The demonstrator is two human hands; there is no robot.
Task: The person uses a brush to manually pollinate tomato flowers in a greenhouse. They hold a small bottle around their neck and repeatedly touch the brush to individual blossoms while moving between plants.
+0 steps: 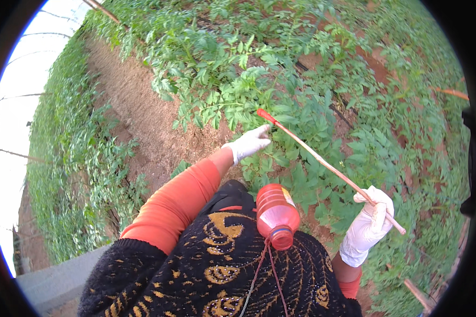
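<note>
My left hand [250,143], in a white glove, reaches out over the leaves of a tomato plant [246,99]; whether its fingers touch a leaf I cannot tell. My right hand [371,222], gloved as well, grips a thin wooden stick [321,160] near its lower end. The stick slants up to the left, and its red-coated tip [266,116] lies just above my left fingertips. At my waist a red-tinted, open-mouthed plastic bottle [275,214] hangs on a twisted cord [266,257] against my black and gold knitted top.
Leafy plants [67,178] grow in rows on both sides. A bare soil path [131,99] runs between them at the left. Dark drip lines [343,115] lie among the plants. A grey beam [59,277] stands at the lower left, and a wooden pole [452,93] at the right.
</note>
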